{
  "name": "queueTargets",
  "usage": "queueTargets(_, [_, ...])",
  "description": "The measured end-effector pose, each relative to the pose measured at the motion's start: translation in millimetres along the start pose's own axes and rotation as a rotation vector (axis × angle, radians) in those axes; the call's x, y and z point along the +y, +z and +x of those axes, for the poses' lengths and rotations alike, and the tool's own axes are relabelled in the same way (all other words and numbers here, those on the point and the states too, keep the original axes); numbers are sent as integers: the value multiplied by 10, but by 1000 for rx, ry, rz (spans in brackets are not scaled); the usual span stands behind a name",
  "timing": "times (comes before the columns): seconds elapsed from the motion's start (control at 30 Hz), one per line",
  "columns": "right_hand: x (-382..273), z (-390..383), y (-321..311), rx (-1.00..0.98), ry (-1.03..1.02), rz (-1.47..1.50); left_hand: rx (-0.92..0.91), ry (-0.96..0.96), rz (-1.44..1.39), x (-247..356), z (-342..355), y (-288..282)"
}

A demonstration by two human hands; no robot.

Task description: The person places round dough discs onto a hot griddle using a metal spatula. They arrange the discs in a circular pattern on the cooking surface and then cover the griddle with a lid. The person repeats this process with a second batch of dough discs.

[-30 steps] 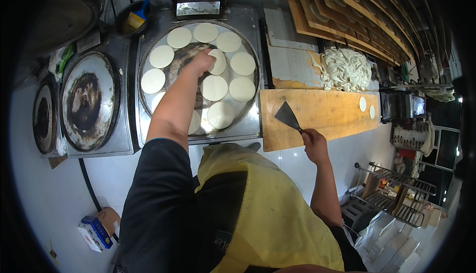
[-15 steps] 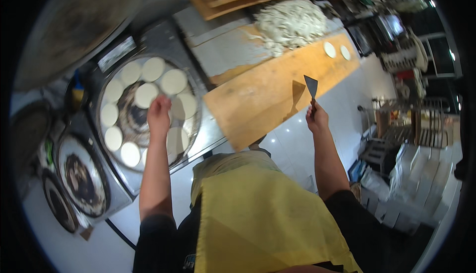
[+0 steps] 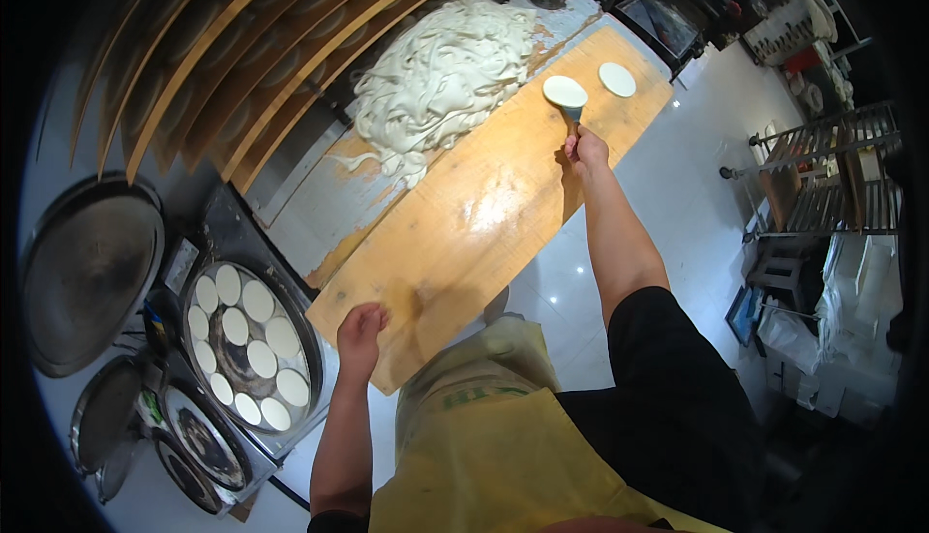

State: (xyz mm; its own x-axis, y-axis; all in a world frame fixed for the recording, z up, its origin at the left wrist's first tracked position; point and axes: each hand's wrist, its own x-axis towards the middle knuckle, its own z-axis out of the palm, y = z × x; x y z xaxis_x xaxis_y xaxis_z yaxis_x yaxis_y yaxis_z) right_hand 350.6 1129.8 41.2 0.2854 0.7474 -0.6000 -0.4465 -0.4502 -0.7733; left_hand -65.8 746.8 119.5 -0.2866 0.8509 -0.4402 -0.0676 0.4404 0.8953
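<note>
"Two pale discs of dough are at that end of the wooden board [image 3: 464, 218]. Which is nearer the right hand [image 3: 586, 149]?"

"The nearer disc [image 3: 564, 91], just beyond its fingers. It's smooth, flat and round, and covers most of the blade of the scraper [image 3: 574, 115]. I can't tell whether it's clear of the wood. The farther disc [image 3: 616, 79] lies flat, beyond that hand and a little to its right."

"How is the right hand holding the scraper?"

"Fingers folded firmly round the handle, the dark blade pointing away from the wrist."

"And the left hand [image 3: 362, 326]?"

"Half curled, thumb near the fingers, at the opposite end of the board. I see nothing in its grasp, and can't tell if it touches the wood."

"What's around them?"

"Left of the right hand, past the board's long edge, sits a dough heap [image 3: 445, 78], soft, glossy and tangled in ropy folds. Left of the left hand is a round metal griddle [image 3: 232, 364], scorched dark in its middle, with many smooth dough rounds [image 3: 260, 359] spread over it. Beyond that hand, thin wooden boards [image 3: 198, 54] stand in slanting tiers."
</note>
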Motion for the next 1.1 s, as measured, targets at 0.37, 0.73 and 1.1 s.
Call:
queueTargets(0.37, [-1450, -1080, -725, -912, -37, -605, -681, -338, -983, 1630, 1729, 2539])
queueTargets(0.73, [-1256, -824, -1395, -281, -154, -429, -704, -356, -826, 1479, 1492, 2728])
queueTargets(1.1, [-937, 1604, -1141, -3, -128, 32, -412, -548, -481, 574, 1307, 1707])
